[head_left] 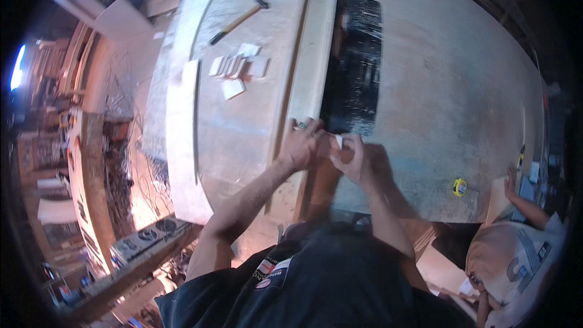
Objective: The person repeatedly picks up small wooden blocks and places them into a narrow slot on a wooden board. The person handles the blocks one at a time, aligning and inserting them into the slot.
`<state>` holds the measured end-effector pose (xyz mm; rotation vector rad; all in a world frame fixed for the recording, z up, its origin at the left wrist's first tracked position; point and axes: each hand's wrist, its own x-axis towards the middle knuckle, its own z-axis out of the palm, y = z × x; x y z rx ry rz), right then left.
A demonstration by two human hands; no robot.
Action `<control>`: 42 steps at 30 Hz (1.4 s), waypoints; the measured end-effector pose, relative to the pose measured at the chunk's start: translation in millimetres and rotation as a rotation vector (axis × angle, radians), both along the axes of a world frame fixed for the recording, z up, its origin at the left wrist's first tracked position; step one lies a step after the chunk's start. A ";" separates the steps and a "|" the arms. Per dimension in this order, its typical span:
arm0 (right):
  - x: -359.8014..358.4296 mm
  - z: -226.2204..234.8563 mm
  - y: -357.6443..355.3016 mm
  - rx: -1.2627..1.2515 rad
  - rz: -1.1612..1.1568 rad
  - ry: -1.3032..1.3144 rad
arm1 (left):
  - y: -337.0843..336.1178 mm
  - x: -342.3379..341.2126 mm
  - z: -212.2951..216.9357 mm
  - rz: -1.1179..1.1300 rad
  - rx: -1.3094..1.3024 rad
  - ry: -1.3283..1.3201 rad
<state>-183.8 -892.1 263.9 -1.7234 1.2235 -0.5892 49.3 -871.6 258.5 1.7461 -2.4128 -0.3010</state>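
My left hand [300,146] lies over the long wooden beam [311,54], its fingers curled toward the right hand. What these fingers hold, if anything, is hidden. Just to its right, my right hand [354,159] pinches a small white piece [339,140] between thumb and fingers. Both hands are close together at the near end of a glossy black strip [355,61] on the worktable. Left of the beam lies a loose group of small pale rectangular pieces [233,88]. Beyond them is a hammer [240,20] with a wooden handle.
A yellow tape measure [460,187] sits on the wide panel [449,85] at right. At lower right another person's hand [511,182] touches the table edge. A long pale board [182,121] runs along the left side; cluttered timber stands beyond the floor.
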 end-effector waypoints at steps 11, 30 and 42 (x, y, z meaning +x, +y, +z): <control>-70.7 10.1 -3.6 -0.014 -0.280 0.529 | 70.4 162.9 -13.8 0.677 0.138 -0.020; -48.3 -26.9 -10.1 -0.071 -0.312 0.173 | -46.3 188.7 -37.5 1.104 -0.065 0.271; 2.0 -6.1 -53.7 -0.018 0.149 0.081 | -14.7 -40.1 -5.6 0.717 0.031 0.533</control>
